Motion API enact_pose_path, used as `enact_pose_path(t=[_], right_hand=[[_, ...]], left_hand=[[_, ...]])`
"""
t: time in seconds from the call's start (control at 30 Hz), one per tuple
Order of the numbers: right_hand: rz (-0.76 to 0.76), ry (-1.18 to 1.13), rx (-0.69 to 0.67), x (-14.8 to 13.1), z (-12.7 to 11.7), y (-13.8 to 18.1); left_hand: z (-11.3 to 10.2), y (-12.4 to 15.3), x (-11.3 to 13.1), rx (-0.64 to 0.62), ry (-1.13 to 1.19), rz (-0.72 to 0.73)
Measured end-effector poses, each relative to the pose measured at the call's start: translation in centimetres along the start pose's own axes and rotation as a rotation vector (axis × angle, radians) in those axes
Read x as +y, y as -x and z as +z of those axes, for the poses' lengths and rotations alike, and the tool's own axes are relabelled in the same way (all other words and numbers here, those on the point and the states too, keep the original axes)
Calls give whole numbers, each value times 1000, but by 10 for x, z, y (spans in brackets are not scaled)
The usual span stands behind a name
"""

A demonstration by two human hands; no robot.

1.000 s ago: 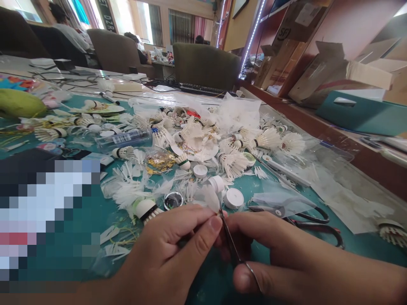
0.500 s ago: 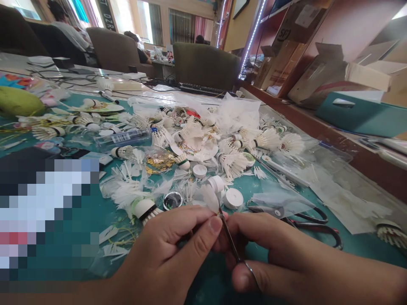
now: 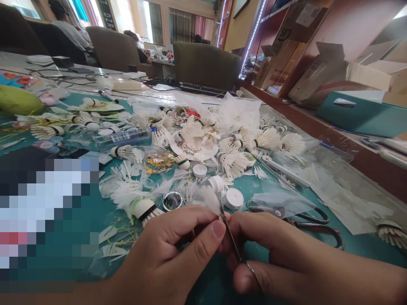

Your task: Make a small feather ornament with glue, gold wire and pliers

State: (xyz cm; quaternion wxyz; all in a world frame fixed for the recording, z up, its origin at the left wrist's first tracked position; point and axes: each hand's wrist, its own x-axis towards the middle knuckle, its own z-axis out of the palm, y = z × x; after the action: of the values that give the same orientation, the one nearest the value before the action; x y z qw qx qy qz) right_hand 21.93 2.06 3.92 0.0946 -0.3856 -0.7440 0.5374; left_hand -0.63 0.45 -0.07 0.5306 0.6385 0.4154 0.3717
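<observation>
Between the thumb and forefinger of my left hand (image 3: 181, 250) a white feather (image 3: 208, 198) is pinched, its vane pointing up and away from me. My right hand (image 3: 270, 245) is closed around small dark scissors (image 3: 234, 242), with the thumb at a handle loop. The blades rise along the feather's right side, close to my left thumb tip; whether they touch it I cannot make out. Just beyond my fingers stand a white round cap (image 3: 216, 184) and a white lid (image 3: 234, 198). A shuttlecock (image 3: 144, 209) lies beside my left hand, partly hidden by it.
Larger black-handled scissors (image 3: 310, 226) lie to the right. Many shuttlecocks, loose feathers (image 3: 122, 186) and plastic bags (image 3: 240, 112) cover the green mat (image 3: 359, 250). An open pot with dark contents (image 3: 172, 201) is near the middle. Cardboard boxes (image 3: 321, 78) stand at right; people sit behind.
Both hands have shifted very slightly to the right. My left thumb has slid a little up against the scissors, and the feather leans slightly differently.
</observation>
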Motion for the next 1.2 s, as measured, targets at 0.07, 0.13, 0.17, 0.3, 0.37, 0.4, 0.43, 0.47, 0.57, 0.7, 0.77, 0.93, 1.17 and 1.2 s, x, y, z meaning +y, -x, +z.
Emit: enact_pose_path(t=[0.07, 0.13, 0.17, 0.3, 0.37, 0.4, 0.43, 0.47, 0.57, 0.7, 0.77, 0.93, 1.17, 1.2], right_hand=[[6, -4, -9, 1, -1, -1], [-2, 0, -29, 1, -2, -2], [-9, 4, -37, 1, -2, -2], [4, -23, -15, 0, -1, -1], [10, -40, -17, 0, -1, 0], [7, -42, -19, 1, 0, 1], [1, -38, -21, 1, 0, 1], [2, -34, -22, 2, -1, 1], [26, -38, -36, 3, -2, 0], [34, -29, -35, 2, -4, 0], [32, -29, -29, 2, -4, 0], [20, -24, -34, 5, -1, 0], [-24, 2, 28, 3, 3, -1], [-22, 6, 33, 4, 3, 0]], left_hand=[[0, -1, 1, 13, -19, 6], [1, -3, 1, 19, -21, 10], [2, -3, 1, 20, -19, 13], [3, -4, 0, 24, -16, 15], [3, -3, 0, 26, -6, 23], [3, -2, 0, 23, -1, 28], [2, -1, 1, 16, 2, 28], [2, -1, 1, 9, 2, 20], [4, -2, 4, 16, -18, 0], [9, -13, 14, 116, -36, 21], [12, -19, 17, 131, -44, 28], [10, -15, 13, 137, -49, 29], [1, 3, -1, 6, -20, 14], [1, 3, -2, 3, -12, 14]])
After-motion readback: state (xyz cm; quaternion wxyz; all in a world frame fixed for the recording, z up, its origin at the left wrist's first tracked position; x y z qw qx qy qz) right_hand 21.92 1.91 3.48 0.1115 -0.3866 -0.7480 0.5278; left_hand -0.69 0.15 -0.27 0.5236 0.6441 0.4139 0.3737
